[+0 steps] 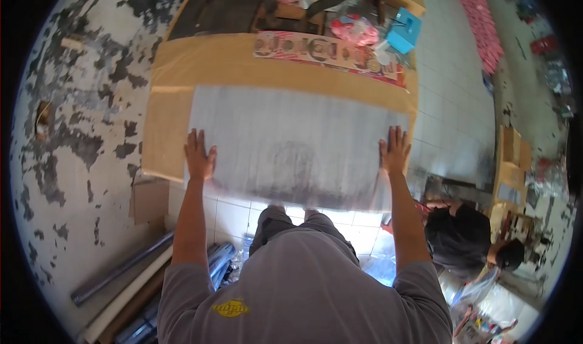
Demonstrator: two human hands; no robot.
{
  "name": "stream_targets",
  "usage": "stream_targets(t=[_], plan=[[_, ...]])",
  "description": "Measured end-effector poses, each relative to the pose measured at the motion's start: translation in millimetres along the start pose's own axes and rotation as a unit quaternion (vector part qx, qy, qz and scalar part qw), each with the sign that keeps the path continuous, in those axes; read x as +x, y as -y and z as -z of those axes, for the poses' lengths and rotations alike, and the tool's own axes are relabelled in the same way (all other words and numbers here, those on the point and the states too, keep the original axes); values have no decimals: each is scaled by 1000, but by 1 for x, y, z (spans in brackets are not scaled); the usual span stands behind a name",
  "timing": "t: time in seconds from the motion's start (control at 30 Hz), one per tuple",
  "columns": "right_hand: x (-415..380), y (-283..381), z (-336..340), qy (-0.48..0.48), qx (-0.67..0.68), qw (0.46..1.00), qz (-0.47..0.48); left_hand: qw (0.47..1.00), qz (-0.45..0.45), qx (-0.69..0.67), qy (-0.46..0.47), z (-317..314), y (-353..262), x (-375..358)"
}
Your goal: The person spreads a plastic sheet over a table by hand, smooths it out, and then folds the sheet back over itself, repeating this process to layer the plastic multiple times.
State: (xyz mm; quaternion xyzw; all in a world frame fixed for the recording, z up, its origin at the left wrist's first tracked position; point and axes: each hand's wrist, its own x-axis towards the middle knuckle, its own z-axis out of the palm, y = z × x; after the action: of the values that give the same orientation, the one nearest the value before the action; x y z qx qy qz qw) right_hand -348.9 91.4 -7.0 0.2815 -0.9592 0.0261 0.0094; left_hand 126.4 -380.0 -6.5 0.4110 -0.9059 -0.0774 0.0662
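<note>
A wide grey sheet [291,137] with a dull sheen lies spread over a table topped in brown [167,113]. Its near edge reaches the side where I stand. My left hand [199,156] rests flat at the sheet's left edge, fingers stretched away from me and thumb apart. At the right edge, my right hand [395,151] lies the same way, palm down with spread fingers. Neither hand grips anything. Beyond the sheet is a long printed strip [328,52] with pictures on it.
A blue box [404,30] and a pink plastic bundle [355,31] sit at the table's far right. Long rolls [130,292] lean at lower left beside the peeling wall [91,101]. Another person [458,238] in dark clothes is low on the right. Pink bundles [480,28] line the floor.
</note>
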Motion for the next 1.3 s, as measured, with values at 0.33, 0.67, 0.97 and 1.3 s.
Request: stream_targets(t=[0.33,0.67,0.97,1.3], plan=[[-15,83,12,-4,50,998,-47,998,-63,28,0,1,40,38],[-22,64,17,-25,210,976,-43,993,-97,35,52,-16,64,77],[-80,-54,7,-101,386,894,-204,999,-10,-8,-33,-16,45,35],[-34,-111,27,223,420,864,-165,998,-13,-22,59,-13,48,36]])
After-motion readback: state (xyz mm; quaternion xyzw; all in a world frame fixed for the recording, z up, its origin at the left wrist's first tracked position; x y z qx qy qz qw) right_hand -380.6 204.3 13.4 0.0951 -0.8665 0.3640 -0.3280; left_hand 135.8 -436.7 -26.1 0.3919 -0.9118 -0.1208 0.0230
